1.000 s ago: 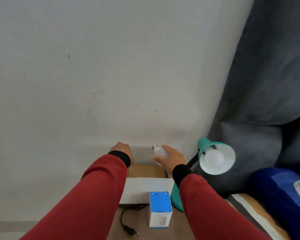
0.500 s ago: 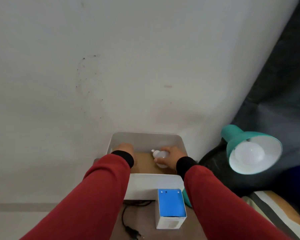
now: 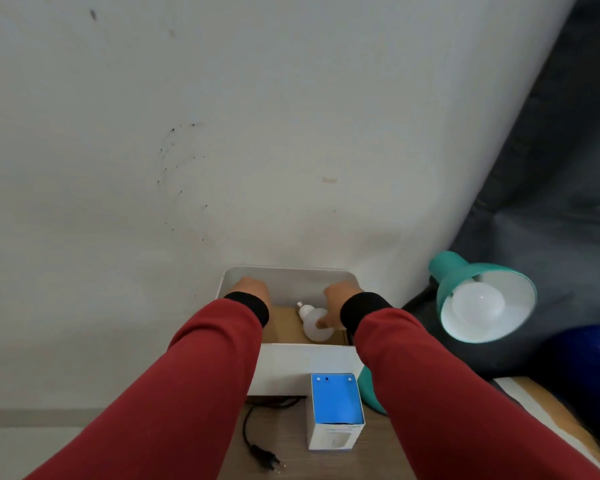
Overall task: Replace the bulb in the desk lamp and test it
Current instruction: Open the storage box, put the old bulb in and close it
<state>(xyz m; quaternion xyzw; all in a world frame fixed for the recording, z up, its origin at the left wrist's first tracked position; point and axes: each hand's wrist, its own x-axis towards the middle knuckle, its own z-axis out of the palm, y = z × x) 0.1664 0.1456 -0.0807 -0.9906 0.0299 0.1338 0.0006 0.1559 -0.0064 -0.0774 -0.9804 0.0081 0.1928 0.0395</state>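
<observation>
A loose white bulb [image 3: 311, 331] lies on the brown bottom of a white bin [image 3: 302, 367], its screw base pointing to the far left. My right hand [image 3: 340, 301] reaches into the bin and holds the bulb, thumb on its globe. My left hand [image 3: 252, 289] is at the bin's far left corner with its fingers bent down out of sight. To the right stands a teal desk lamp [image 3: 465, 271], its shade tilted toward me with a white bulb [image 3: 478, 304] screwed in and unlit.
A blue-and-white bulb box [image 3: 335, 412] stands in front of the bin. The lamp's black cord and plug [image 3: 267, 460] lie unplugged on the wooden surface. A white wall rises behind, with dark fabric and a blue cushion [image 3: 582, 368] at right.
My right hand has lowered the loose bulb from above the bin's far rim down onto its bottom. My left hand moved from the far rim to the left corner.
</observation>
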